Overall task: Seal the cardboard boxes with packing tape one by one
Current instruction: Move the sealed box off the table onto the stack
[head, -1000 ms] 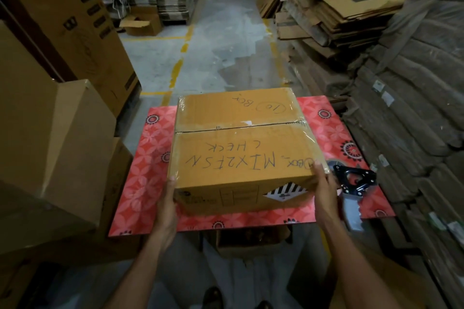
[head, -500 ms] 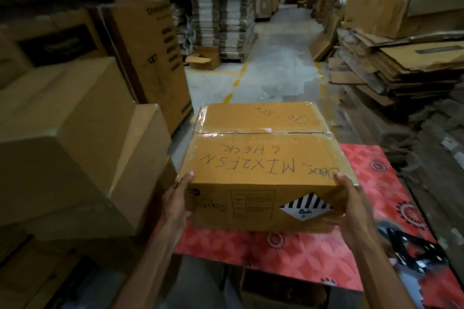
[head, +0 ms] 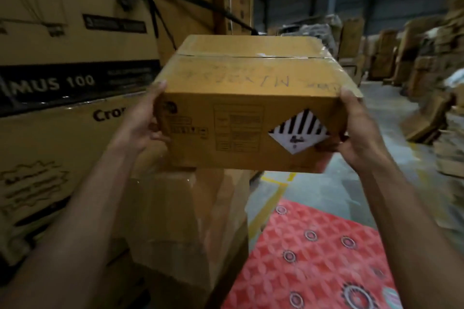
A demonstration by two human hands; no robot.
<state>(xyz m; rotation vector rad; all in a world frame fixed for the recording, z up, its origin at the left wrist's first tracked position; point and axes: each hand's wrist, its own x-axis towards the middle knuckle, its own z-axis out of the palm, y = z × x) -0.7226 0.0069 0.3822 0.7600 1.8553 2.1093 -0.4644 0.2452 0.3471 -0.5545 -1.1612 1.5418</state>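
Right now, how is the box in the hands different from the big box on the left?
The held box is smaller and in the air; the big box sits stacked. The held box has a striped diamond label; the big box has a black band. Both are brown cardboard.

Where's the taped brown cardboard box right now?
Head view, centre: brown cardboard box gripped between left hand and right hand, in the air above a carton stack.
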